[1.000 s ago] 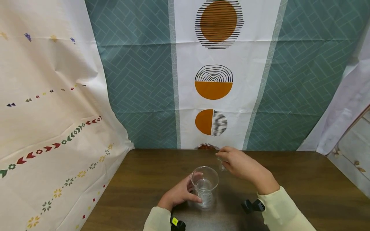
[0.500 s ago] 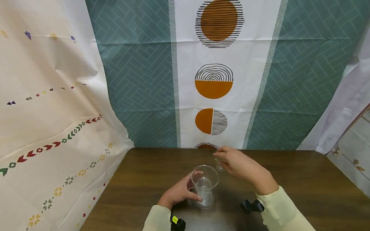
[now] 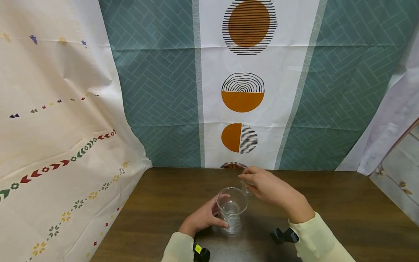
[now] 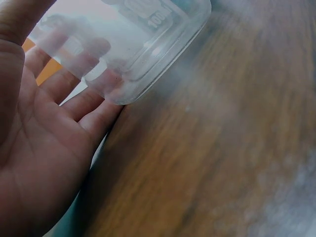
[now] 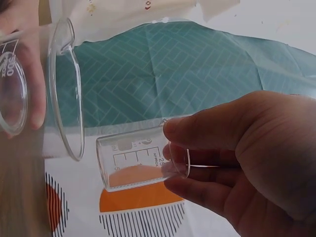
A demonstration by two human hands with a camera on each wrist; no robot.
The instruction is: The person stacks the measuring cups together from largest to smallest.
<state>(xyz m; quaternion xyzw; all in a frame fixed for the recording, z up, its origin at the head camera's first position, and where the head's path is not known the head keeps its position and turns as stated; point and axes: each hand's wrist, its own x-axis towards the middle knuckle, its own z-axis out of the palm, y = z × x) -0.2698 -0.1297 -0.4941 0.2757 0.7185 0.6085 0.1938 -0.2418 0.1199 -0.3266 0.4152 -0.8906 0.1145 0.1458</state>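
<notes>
A large clear glass beaker (image 3: 242, 211) stands upright on the table, with a smaller glass beaker (image 3: 230, 209) nested inside it. My left hand (image 3: 200, 220) grips the large beaker from its left side, thumb in front and fingers behind. Up close in the left wrist view, its fingers show through the glass (image 4: 153, 49). My right hand (image 3: 269, 187) pinches a tiny beaker (image 5: 133, 160) near its rim between thumb and fingers. That tiny beaker, with white graduation marks, hangs above the table just behind and right of the large beaker's rim (image 5: 78, 98).
The brown wooden table (image 3: 163, 211) runs back to a teal and white patterned cloth (image 3: 157, 91). A cream cloth (image 3: 65, 145) drapes along the left side, and pale fabric (image 3: 392, 109) hangs on the right.
My right hand has moved a little to the left with the tiny beaker, closer to the large beaker. The left hand and large beaker have stayed in place.
</notes>
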